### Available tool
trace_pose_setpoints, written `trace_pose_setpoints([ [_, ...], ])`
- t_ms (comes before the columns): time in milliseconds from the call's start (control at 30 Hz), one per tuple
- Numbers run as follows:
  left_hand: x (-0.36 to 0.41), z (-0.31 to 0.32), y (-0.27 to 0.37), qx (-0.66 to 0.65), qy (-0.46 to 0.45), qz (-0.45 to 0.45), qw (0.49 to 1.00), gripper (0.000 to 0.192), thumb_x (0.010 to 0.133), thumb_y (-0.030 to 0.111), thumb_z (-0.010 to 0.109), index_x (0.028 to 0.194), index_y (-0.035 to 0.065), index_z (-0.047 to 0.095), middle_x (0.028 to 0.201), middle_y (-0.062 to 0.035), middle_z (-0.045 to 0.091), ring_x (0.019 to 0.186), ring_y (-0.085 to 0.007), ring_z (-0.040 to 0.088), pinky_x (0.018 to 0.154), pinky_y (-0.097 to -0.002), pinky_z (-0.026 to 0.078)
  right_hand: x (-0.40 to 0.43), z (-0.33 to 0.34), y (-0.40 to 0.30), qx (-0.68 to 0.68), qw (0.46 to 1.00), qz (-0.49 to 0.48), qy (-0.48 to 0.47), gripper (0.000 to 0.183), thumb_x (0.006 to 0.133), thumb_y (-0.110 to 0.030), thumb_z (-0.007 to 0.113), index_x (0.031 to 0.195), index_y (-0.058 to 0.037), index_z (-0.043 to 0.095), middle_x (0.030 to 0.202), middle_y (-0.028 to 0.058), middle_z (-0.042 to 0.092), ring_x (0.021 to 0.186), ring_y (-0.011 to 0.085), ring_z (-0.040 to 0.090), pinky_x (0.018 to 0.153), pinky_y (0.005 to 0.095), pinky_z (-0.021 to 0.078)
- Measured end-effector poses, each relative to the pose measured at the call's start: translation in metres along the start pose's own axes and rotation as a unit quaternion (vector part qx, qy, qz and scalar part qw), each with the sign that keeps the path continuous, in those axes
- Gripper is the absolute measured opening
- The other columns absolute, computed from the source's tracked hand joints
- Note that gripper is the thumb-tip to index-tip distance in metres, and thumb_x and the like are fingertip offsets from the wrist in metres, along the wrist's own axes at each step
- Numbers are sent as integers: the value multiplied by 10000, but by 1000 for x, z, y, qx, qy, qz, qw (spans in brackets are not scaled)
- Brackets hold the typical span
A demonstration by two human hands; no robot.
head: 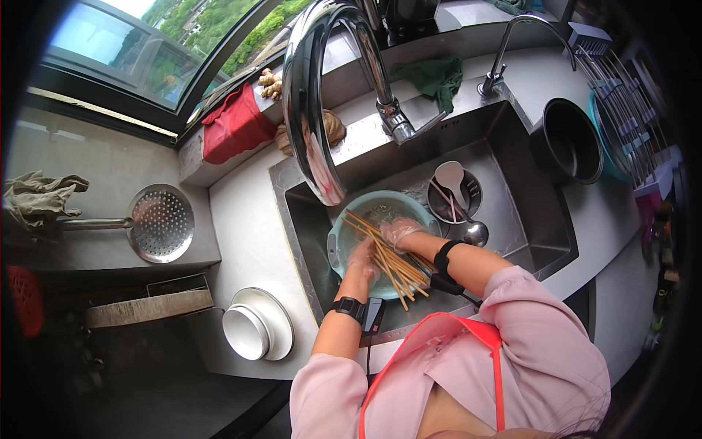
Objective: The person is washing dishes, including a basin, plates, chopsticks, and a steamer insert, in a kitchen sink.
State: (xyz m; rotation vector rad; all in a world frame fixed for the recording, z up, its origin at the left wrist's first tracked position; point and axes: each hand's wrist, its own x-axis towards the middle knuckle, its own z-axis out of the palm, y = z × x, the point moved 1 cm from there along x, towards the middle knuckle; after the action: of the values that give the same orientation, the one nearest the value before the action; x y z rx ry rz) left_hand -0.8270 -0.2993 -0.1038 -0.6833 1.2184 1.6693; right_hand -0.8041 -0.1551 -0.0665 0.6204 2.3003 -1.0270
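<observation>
A bundle of wooden chopsticks (399, 268) lies slantwise between my two hands, over a light teal plastic basin (335, 258) in the steel sink. My left hand (364, 258), in a clear plastic glove, holds the bundle from its left side. Gloved the same way, my right hand (403, 230) grips it from the upper right. The fingers of both hands are partly hidden by chopsticks and the crinkled gloves. Some water shows in the basin behind the hands. The lower chopstick ends fan out past the basin's near rim.
Right of the basin, a utensil holder (473, 192) contains a white rice paddle (449, 176), beside a metal ladle (476, 234). The large chrome faucet (307, 110) arches overhead. White bowls (247, 332) stand on the left counter, a dark pot (570, 142) on the right. A skimmer (162, 222) lies far left.
</observation>
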Motion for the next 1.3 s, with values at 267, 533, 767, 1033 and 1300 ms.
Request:
trace_pose_setpoints([
  [267,-31,25,2,-134,-57,-28,989,324,883,279,379,1100,49,448,1055,-121,523,925,-278,527,799,-460,431,-8,-7,0,181,975,-57,-119,341,626,-279,651,849,-27,598,785,78,584,686,174,533,599,335,439],
  [533,-81,36,52,40,-102,323,940,361,853,223,474,1178,92,389,1084,-32,485,996,-173,454,853,-319,358,-8,-25,-33,443,836,-273,-173,314,690,-70,605,996,-51,537,929,12,563,871,108,494,801,248,376],
  [767,-38,25,33,-27,-61,134,989,435,884,370,332,1193,68,375,1165,-77,445,1077,-206,404,911,-332,301,32,0,15,141,978,-152,-19,325,707,-226,520,979,-57,574,991,126,578,937,288,535,793,336,412],
  [1033,24,-9,-12,-173,-64,35,982,276,854,324,406,919,89,536,822,-66,566,754,-228,538,713,-377,438,13,72,-12,428,900,25,-80,520,837,-432,321,1102,-11,474,1134,146,496,1005,239,484,826,356,381],
  [1300,-28,40,-7,-176,-91,91,976,229,850,312,424,912,114,521,841,-28,543,745,-177,515,689,-326,432,30,106,-6,651,739,-37,168,458,868,-378,324,1107,-23,488,1143,174,480,1100,278,425,891,340,336],
])
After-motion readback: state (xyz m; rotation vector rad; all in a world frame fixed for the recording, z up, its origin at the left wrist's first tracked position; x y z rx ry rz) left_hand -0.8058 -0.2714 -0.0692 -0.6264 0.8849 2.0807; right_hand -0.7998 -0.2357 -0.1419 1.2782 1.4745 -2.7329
